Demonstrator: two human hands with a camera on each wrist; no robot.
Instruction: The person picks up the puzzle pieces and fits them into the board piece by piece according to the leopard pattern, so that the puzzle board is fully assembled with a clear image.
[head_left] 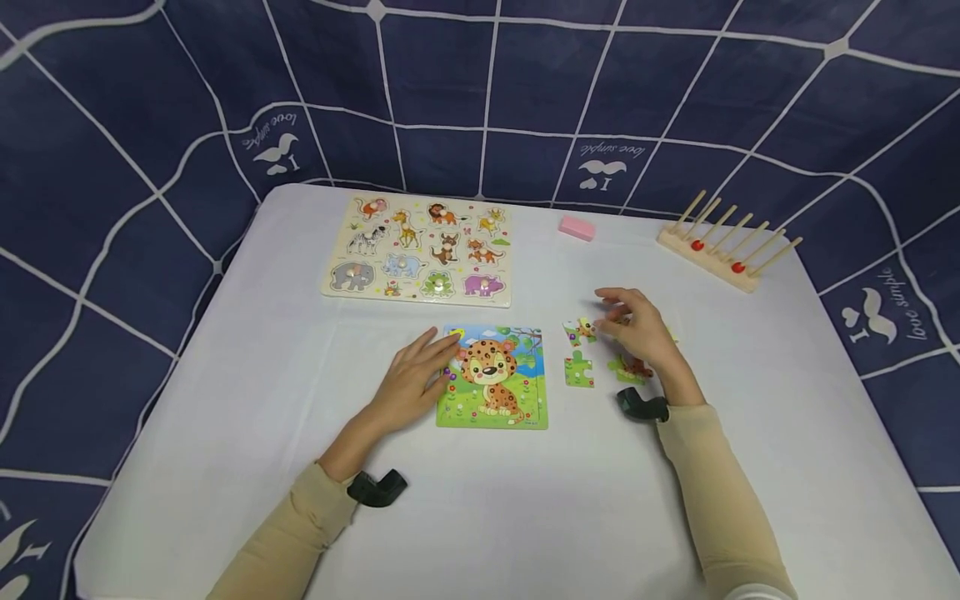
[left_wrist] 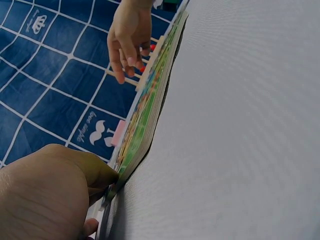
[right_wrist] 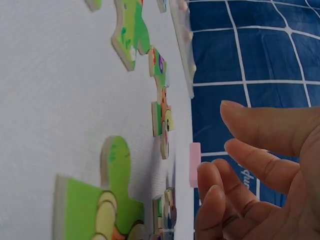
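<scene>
A square leopard jigsaw puzzle lies flat on the white table, its picture filled in. My left hand rests at its left side with fingers spread over the upper left edge; in the left wrist view the thumb touches the puzzle's green rim. To the right, my right hand hovers over several loose jigsaw pieces, its fingers loosely bent and holding nothing. Among them are a green piece, one with a brown animal part, and a green-and-yellow piece near the right wrist camera. The hand partly hides some pieces.
Behind the puzzle lies an animal peg board. A pink block sits at the back, and a wooden rack with upright sticks and red beads stands at the back right. Blue checked cloth hangs around the table.
</scene>
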